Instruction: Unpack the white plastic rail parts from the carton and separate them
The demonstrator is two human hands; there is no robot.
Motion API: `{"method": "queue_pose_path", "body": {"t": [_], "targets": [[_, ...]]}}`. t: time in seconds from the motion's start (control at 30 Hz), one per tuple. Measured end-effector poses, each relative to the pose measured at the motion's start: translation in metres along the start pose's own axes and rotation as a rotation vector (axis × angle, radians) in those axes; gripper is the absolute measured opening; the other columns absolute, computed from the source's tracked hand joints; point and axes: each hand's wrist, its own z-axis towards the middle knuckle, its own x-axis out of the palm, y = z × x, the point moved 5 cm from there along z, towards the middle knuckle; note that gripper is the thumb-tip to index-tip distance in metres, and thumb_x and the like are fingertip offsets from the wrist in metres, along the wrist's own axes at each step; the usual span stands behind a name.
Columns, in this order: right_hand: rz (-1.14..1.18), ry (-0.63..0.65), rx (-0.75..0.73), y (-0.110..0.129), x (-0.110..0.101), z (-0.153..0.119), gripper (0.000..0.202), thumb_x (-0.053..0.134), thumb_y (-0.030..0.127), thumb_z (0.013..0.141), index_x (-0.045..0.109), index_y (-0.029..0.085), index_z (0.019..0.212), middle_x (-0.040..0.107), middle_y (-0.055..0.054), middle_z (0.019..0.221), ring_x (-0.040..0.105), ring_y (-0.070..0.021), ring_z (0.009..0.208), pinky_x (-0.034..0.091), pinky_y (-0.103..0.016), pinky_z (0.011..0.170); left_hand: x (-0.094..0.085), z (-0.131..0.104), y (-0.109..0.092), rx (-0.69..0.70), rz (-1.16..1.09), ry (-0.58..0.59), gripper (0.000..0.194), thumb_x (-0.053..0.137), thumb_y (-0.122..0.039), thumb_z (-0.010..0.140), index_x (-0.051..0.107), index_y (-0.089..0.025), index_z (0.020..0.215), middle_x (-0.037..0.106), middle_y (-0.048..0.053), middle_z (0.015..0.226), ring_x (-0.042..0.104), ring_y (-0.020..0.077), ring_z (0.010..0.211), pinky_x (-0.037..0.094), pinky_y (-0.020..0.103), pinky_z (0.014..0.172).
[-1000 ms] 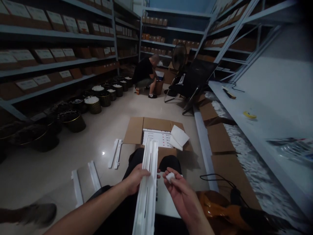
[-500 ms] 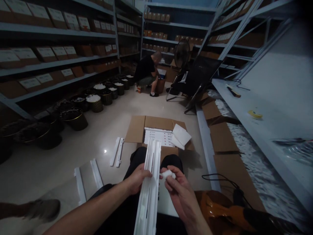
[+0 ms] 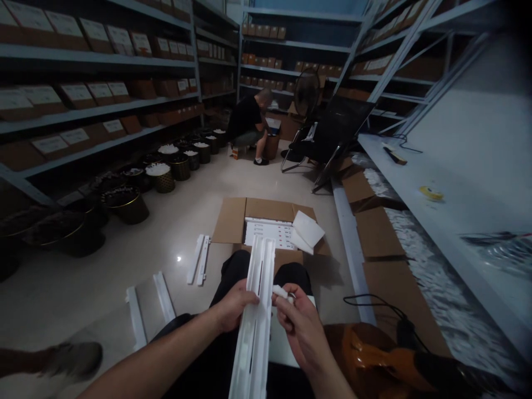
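Observation:
My left hand (image 3: pixel 236 303) is wrapped round the left side of a long white slotted profile (image 3: pixel 261 327), its thumb lying on top. The profile slopes away from me between my knees, its far end over an opened cardboard box (image 3: pixel 229 219). Close to the profile's right edge, my right hand (image 3: pixel 300 318) pinches a small white piece (image 3: pixel 280 290) between thumb and fingers. What kind of part this piece is cannot be made out. Inside the box lie white printed packs (image 3: pixel 272 233).
Two white strips (image 3: pixel 198 260) lie on the floor left of the box, two more nearer me. An orange power tool (image 3: pixel 374 354) is at my lower right. Another person (image 3: pixel 246 119) sits at the back by a black chair (image 3: pixel 338 130). Bins (image 3: pixel 160 177) line the left shelves.
My right hand has turned the small white piece and closed its fingers more tightly on it, beside the profile. My left hand and the profile have hardly moved.

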Motion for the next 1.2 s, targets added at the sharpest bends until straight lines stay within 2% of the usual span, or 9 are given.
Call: {"method": "queue_pose_path", "body": {"t": [0.27,0.33,0.47,0.57,0.67,0.87,1.0,1.1,1.2], "targets": [[-0.014,-0.048,0.019,-0.005,-0.005,0.007,0.023,0.067,0.032,0.077,0.050,0.020,0.089,0.052,0.003,0.068,0.025,-0.0035,0.046,0.013,-0.018,0.042,0.003,-0.002,-0.004,-0.021,0.001,-0.039,0.039,0.056,-0.011,0.060,0.066,-0.008,0.097,0.068,0.011,0.080,0.062,0.0205,0.069,0.049,0.030,0.065],[-0.134,-0.091,-0.028,-0.004,-0.008,0.011,0.023,0.066,0.033,0.077,0.053,0.020,0.090,0.052,0.004,0.065,0.027,-0.0042,0.046,0.015,-0.018,0.042,0.003,-0.001,-0.004,-0.036,-0.034,-0.055,0.038,0.059,-0.014,0.062,0.065,-0.009,0.099,0.069,0.011,0.083,0.063,0.0217,0.072,0.049,0.032,0.067],[-0.516,-0.188,-0.205,0.002,-0.011,0.019,0.019,0.067,0.032,0.074,0.062,0.020,0.088,0.058,0.000,0.075,0.050,-0.0130,0.063,0.038,-0.023,0.056,0.001,0.001,-0.002,-0.047,-0.082,-0.104,0.039,0.065,-0.036,0.073,0.064,-0.009,0.102,0.068,0.012,0.085,0.063,0.0208,0.071,0.049,0.033,0.068],[-0.829,-0.142,-0.408,0.007,-0.003,0.019,0.016,0.060,0.026,0.078,0.068,0.026,0.091,0.062,-0.002,0.088,0.056,-0.0193,0.083,0.041,-0.030,0.076,-0.002,0.002,-0.003,-0.030,-0.038,-0.147,0.046,0.067,-0.047,0.072,0.065,-0.009,0.098,0.067,0.010,0.084,0.062,0.0186,0.069,0.048,0.030,0.067],[-0.961,-0.059,-0.530,0.006,0.007,0.015,0.024,0.054,0.020,0.079,0.069,0.029,0.095,0.063,-0.002,0.091,0.056,-0.0199,0.088,0.040,-0.032,0.084,-0.003,0.001,-0.003,-0.029,0.019,-0.178,0.042,0.071,-0.044,0.068,0.065,-0.010,0.094,0.067,0.008,0.080,0.061,0.0179,0.069,0.047,0.028,0.066],[-0.866,-0.104,-0.373,-0.001,0.010,0.010,0.014,0.059,0.029,0.079,0.066,0.023,0.090,0.060,-0.005,0.089,0.056,-0.0192,0.082,0.046,-0.027,0.067,-0.005,0.003,0.000,-0.010,0.027,-0.169,0.038,0.069,-0.039,0.071,0.065,-0.010,0.095,0.067,0.009,0.083,0.063,0.0199,0.075,0.048,0.029,0.069],[-0.687,-0.243,-0.297,0.001,-0.003,0.016,0.022,0.065,0.036,0.076,0.063,0.020,0.091,0.062,-0.004,0.086,0.057,-0.0182,0.081,0.046,-0.028,0.072,-0.012,0.004,0.005,-0.061,-0.030,-0.262,0.038,0.064,-0.042,0.072,0.064,-0.011,0.093,0.067,0.008,0.078,0.062,0.0192,0.067,0.049,0.030,0.063],[-0.530,-0.350,-0.272,0.004,-0.014,0.022,0.036,0.071,0.038,0.070,0.062,0.020,0.100,0.063,-0.003,0.087,0.059,-0.0177,0.079,0.048,-0.028,0.072,-0.008,0.004,0.002,-0.091,-0.089,-0.234,0.035,0.061,-0.038,0.073,0.064,-0.011,0.095,0.067,0.010,0.077,0.063,0.0221,0.067,0.051,0.034,0.062],[-0.483,-0.353,-0.237,0.005,-0.012,0.025,0.031,0.070,0.040,0.071,0.063,0.019,0.093,0.063,-0.003,0.085,0.059,-0.0170,0.073,0.048,-0.028,0.067,-0.003,0.003,-0.002,-0.107,-0.118,-0.194,0.035,0.058,-0.032,0.073,0.063,-0.011,0.100,0.068,0.010,0.076,0.064,0.0233,0.068,0.051,0.036,0.063]]}}
